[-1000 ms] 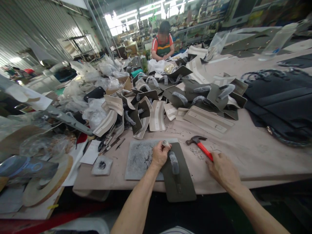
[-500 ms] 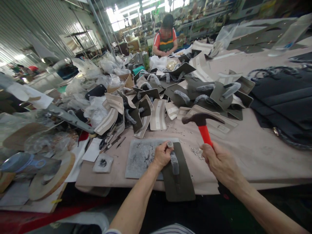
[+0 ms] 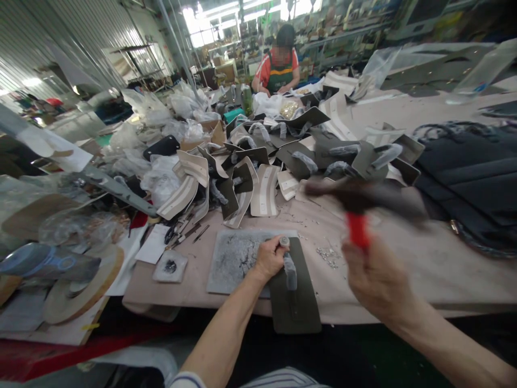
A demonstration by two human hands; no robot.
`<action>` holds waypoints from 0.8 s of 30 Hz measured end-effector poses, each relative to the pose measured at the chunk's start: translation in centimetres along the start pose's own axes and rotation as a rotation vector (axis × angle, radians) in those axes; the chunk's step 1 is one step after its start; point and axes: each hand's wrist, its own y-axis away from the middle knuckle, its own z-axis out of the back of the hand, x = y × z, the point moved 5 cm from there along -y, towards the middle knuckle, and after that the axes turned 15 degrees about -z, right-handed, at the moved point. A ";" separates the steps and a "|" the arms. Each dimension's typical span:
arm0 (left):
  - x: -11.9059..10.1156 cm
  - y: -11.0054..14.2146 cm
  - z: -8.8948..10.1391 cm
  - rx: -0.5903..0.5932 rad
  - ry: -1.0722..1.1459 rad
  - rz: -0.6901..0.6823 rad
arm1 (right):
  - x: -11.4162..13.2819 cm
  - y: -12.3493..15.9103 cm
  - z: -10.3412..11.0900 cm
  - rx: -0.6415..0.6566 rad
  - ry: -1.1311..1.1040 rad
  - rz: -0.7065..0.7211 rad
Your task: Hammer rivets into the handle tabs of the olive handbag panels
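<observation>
My left hand (image 3: 270,257) pinches a short metal punch (image 3: 284,241), held upright on the far end of a dark olive panel (image 3: 298,307). A plastic-wrapped handle (image 3: 290,272) is fixed on that panel, just nearer to me than the punch. Part of the panel rests on a worn grey slab (image 3: 234,258); its near end hangs past the table edge. My right hand (image 3: 375,275) is wrapped round the red grip of a claw hammer (image 3: 357,229), raised to the right of the punch. The hammer head is smeared by motion.
Small metal rivets (image 3: 328,256) lie scattered right of the slab. A heap of olive panels (image 3: 264,191) with wrapped handles fills the table's far side. A small dish (image 3: 170,267) and tools (image 3: 183,231) sit left. A co-worker (image 3: 278,67) is across the table.
My right hand has swung the hammer to the right and a little toward me. My left hand keeps the punch in place on the panel.
</observation>
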 end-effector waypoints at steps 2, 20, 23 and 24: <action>0.0 0.1 0.0 0.012 -0.020 -0.004 | -2.5 1.0 -3.3 0.243 0.206 -0.014; 0.1 0.2 0.1 -0.055 0.058 0.004 | -8.9 4.2 -13.6 0.412 0.080 -0.404; 0.8 0.2 -0.1 -0.117 0.132 0.094 | -8.9 4.7 -15.3 0.468 -0.019 -0.587; 1.2 0.1 -0.1 -0.169 0.178 0.135 | -9.0 4.7 -15.4 0.457 -0.046 -0.606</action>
